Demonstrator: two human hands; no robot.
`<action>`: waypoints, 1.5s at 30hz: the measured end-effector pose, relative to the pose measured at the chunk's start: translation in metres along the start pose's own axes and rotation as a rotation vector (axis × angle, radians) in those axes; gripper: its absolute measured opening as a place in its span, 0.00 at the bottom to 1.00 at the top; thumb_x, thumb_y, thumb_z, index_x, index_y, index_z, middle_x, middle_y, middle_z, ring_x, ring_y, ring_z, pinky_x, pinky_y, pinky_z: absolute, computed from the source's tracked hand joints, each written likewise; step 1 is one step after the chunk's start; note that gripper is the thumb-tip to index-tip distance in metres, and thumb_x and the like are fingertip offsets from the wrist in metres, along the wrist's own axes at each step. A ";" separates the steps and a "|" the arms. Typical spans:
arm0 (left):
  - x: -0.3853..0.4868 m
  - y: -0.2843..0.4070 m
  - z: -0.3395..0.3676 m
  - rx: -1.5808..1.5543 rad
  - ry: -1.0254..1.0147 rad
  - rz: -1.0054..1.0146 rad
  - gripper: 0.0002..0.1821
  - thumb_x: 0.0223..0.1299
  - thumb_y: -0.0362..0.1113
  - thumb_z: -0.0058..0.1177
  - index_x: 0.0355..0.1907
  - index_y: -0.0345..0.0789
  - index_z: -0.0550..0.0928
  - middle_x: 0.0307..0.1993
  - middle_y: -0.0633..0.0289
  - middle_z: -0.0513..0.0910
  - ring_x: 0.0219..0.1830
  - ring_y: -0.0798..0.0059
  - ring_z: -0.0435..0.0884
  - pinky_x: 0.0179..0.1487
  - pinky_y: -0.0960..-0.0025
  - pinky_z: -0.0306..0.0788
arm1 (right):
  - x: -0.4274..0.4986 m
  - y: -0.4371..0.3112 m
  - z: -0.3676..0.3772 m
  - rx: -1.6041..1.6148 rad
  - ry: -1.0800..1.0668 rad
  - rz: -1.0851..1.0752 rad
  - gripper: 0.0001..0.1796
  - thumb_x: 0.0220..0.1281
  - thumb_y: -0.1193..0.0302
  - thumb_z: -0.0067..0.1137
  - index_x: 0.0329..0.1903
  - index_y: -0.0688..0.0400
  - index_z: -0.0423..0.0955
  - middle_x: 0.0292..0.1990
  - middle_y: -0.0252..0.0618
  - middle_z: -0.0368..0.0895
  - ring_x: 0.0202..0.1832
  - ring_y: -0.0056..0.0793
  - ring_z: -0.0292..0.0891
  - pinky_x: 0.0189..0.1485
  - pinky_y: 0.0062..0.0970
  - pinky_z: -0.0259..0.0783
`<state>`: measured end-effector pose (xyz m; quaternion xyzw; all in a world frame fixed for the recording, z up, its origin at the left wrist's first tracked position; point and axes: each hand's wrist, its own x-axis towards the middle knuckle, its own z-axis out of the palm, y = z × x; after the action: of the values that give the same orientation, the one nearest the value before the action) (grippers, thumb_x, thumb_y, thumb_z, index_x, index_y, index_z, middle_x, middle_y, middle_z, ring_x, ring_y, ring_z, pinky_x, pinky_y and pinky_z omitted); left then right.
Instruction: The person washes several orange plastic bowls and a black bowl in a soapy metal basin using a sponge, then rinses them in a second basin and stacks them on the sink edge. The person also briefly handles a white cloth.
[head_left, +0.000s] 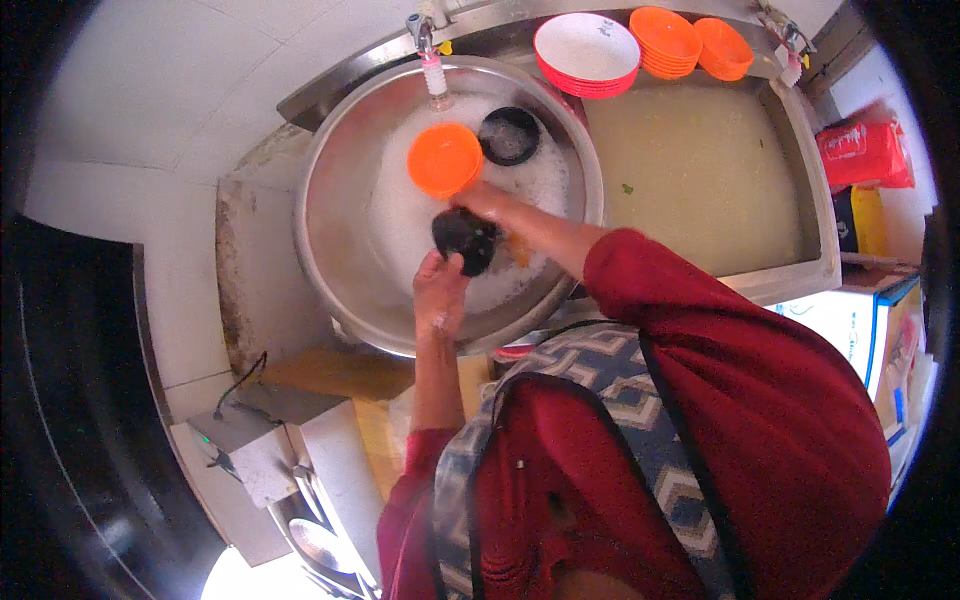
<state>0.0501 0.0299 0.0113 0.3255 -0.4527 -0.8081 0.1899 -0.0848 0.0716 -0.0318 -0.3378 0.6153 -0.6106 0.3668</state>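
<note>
My left hand (441, 289) grips the lower edge of a small black bowl (466, 241) above a large round metal basin (319, 262) of sudsy water. At the bowl's upper side is my right hand (480, 201); its fingers are partly hidden, so its hold cannot be told. Just beyond it an orange bowl (445, 160) sits in the suds, beside another round black bowl (509, 136). Something orange-brown (517, 249), blurred, shows under my right forearm.
A tap (422, 34) with a hose reaches over the basin. To the right, a rectangular metal sink (823, 225) holds cloudy water. Stacked white-and-red bowls (587, 54) and orange bowls (666, 41) stand along its back edge. A cardboard box (881, 300) stands at far right.
</note>
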 end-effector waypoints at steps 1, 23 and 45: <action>0.001 0.001 0.003 -0.192 -0.090 0.102 0.13 0.59 0.32 0.51 0.46 0.31 0.74 0.41 0.62 0.77 0.38 0.74 0.75 0.43 0.70 0.69 | -0.001 -0.002 -0.004 0.362 0.066 0.192 0.19 0.61 0.58 0.42 0.38 0.59 0.75 0.36 0.48 0.79 0.38 0.44 0.75 0.45 0.35 0.68; 0.022 -0.020 -0.030 -0.384 0.407 -0.195 0.15 0.56 0.34 0.45 0.46 0.32 0.72 0.47 0.55 0.76 0.50 0.60 0.74 0.55 0.55 0.66 | 0.019 0.064 -0.005 -0.616 0.470 0.034 0.11 0.52 0.66 0.49 0.36 0.55 0.77 0.37 0.46 0.76 0.44 0.44 0.72 0.47 0.41 0.67; 0.011 0.011 0.005 -0.657 -0.108 -0.286 0.13 0.60 0.34 0.41 0.44 0.28 0.73 0.48 0.47 0.75 0.56 0.53 0.71 0.60 0.46 0.62 | -0.040 -0.039 -0.078 -0.616 0.084 -0.139 0.23 0.50 0.73 0.52 0.53 0.61 0.65 0.42 0.55 0.74 0.46 0.53 0.71 0.47 0.44 0.67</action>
<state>0.0386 0.0207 0.0184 0.2640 -0.1284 -0.9448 0.1454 -0.1332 0.1447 0.0078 -0.4487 0.7612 -0.4325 0.1793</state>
